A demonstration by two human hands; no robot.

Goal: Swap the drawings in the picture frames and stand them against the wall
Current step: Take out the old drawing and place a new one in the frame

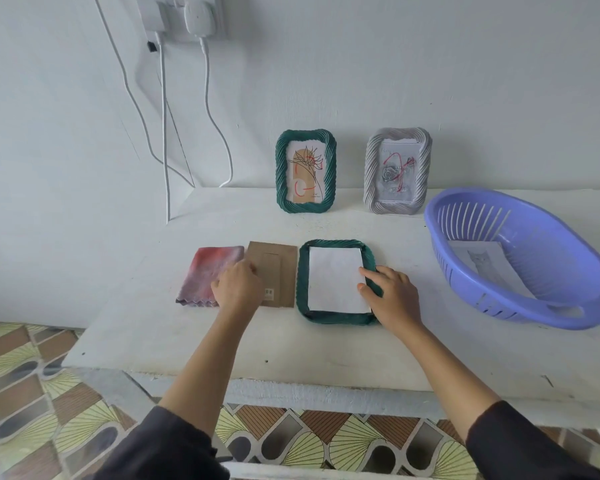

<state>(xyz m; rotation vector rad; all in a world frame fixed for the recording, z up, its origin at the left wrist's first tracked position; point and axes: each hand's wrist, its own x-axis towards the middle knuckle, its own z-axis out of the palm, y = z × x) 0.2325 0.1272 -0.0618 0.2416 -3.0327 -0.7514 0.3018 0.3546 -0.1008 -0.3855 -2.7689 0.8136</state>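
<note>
While the green frame (303, 271) lies face down on the bench (326, 348) with the white sheet (335, 278) settled in its recess, your step, as I read it, is to close it with the backing board (278, 268). That board lies flat just left of the frame, touching a folded cloth (207, 268) on its other side.

Your left grip (238, 287) rests on the board's left edge with the fingers curled down. Whether they have actually pinched the card is hidden, so I cannot tell. Your right grip (394, 294) is spread. Its forefinger and thumb lie on the sheet's right edge and the rest of the hand covers the frame's rim.

Hold the sheet down with that right grip so it stays square in the recess. Lift the board by its edge, not by sliding it, because a slide could drag the cloth along. Bring it over the frame, seat one long side first, then lower the rest. Draw your right fingers out only as the board takes over, or the sheet may skew beneath it.

Two frames already stand against the wall (430, 81), a second green one (281, 168) and a grey one (373, 168). Another drawing (489, 265) lies in the purple basket (551, 258).
</note>
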